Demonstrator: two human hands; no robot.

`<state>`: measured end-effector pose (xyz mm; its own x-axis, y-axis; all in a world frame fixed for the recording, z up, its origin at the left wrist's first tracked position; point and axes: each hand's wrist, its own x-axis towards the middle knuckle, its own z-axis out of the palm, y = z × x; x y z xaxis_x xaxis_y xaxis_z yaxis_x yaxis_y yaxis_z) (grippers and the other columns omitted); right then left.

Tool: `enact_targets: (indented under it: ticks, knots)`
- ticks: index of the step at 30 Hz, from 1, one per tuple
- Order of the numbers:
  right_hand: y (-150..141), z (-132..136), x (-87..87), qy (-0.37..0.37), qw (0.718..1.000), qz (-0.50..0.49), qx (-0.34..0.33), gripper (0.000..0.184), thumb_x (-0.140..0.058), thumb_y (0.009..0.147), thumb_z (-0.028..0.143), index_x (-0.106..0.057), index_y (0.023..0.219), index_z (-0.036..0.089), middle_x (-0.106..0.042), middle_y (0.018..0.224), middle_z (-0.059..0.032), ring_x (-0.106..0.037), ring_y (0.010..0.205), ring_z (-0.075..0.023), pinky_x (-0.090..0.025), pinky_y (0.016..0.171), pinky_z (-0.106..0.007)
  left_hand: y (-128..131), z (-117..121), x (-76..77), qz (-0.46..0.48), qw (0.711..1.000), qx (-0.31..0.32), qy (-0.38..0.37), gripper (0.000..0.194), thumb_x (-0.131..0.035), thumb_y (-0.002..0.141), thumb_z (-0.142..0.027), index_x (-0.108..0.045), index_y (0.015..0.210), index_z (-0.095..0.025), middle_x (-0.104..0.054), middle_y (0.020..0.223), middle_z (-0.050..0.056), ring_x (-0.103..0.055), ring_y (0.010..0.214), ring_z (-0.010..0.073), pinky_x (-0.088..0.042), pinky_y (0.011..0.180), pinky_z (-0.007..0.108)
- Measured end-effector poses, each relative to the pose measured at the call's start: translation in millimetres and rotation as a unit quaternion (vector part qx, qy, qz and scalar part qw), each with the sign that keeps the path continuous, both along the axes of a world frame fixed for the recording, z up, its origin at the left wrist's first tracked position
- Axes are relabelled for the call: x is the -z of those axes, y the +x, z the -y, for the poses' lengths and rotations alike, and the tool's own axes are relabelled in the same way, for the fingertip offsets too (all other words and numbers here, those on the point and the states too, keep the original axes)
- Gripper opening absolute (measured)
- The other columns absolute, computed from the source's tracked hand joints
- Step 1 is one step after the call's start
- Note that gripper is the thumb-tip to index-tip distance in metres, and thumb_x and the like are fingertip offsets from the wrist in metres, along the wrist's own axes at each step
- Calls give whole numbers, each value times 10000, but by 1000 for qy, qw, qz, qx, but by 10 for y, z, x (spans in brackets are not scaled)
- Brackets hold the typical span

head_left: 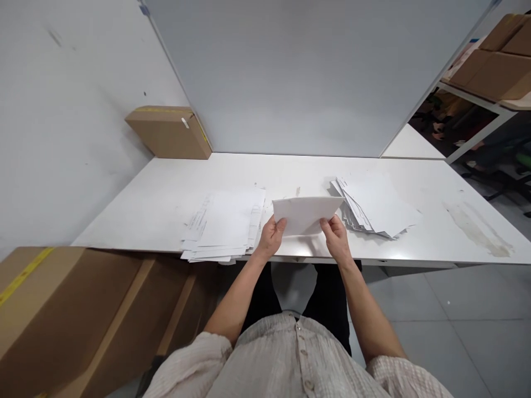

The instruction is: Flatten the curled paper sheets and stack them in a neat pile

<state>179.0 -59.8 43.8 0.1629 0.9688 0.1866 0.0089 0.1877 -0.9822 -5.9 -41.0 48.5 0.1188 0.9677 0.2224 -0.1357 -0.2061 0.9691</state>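
Between my two hands is a white paper stack, held up above the front of the desk and tilted toward me. My left hand is closed on its left edge, thumb on the near face. On the right edge, my right hand grips it the same way. The fingers behind the paper are hidden. To the left lies a spread pile of papers, some with print or handwriting, jutting slightly over the desk's front edge. A second, untidy pile of papers rests to the right of my right hand.
The white desk backs onto a tall pale panel. A cardboard box stands at its back left corner. Large cardboard boxes are on the floor at left. More boxes sit on a shelf at right.
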Motion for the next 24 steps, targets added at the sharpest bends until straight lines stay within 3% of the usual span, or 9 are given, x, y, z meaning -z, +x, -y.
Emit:
enact_targets:
  ticks: [5, 9, 13, 16, 20, 24]
  knots:
    - [7, -19, 9, -9, 1000, 16, 2, 317, -517, 822, 478, -553, 1000, 217, -655, 996, -68, -594, 944, -214, -468, 848, -378, -10, -16, 11, 21, 999, -3, -32, 435, -588, 790, -501, -646, 1059, -162, -668, 1096, 86, -534, 1143, 264, -393, 997, 363]
    - [63, -30, 109, -24, 999, -26, -17, 293, -611, 769, 441, -562, 954, 219, -660, 998, -61, -604, 946, -209, -470, 862, -389, -48, -22, 45, 43, 997, -44, -54, 435, -568, 793, -534, -649, 1002, -161, -682, 1043, 79, -566, 1098, 262, -427, 967, 356]
    - [26, 43, 159, -55, 991, -118, -18, 391, -689, 702, 420, -565, 1024, 235, -668, 982, -45, -627, 918, -202, -489, 847, -408, 25, 11, -81, 163, 979, -93, -84, 422, -567, 781, -572, -615, 970, -198, -686, 1011, 56, -580, 1084, 252, -451, 943, 373]
    - [-101, 113, 175, -89, 984, -147, -38, 381, -673, 707, 455, -599, 1001, 225, -684, 925, -53, -631, 911, -215, -498, 838, -429, 152, 56, -152, 252, 960, -82, -95, 420, -580, 778, -566, -593, 1005, -213, -674, 1056, 57, -571, 1103, 238, -443, 954, 388]
    - [-69, 106, 123, -95, 992, -76, 16, 354, -659, 705, 480, -674, 893, 180, -708, 889, -78, -616, 956, -259, -477, 873, -450, 133, 67, -51, 268, 957, -58, -93, 384, -671, 723, -505, -613, 974, -221, -690, 975, 44, -606, 1020, 222, -451, 924, 398]
    - [305, 37, 8, -56, 997, 1, 51, 281, -681, 697, 430, -706, 842, 190, -715, 892, -45, -621, 942, -252, -452, 901, -434, -185, 18, 45, 188, 979, -72, -19, 369, -764, 655, -345, -617, 978, -241, -681, 875, 15, -636, 880, 190, -459, 874, 373]
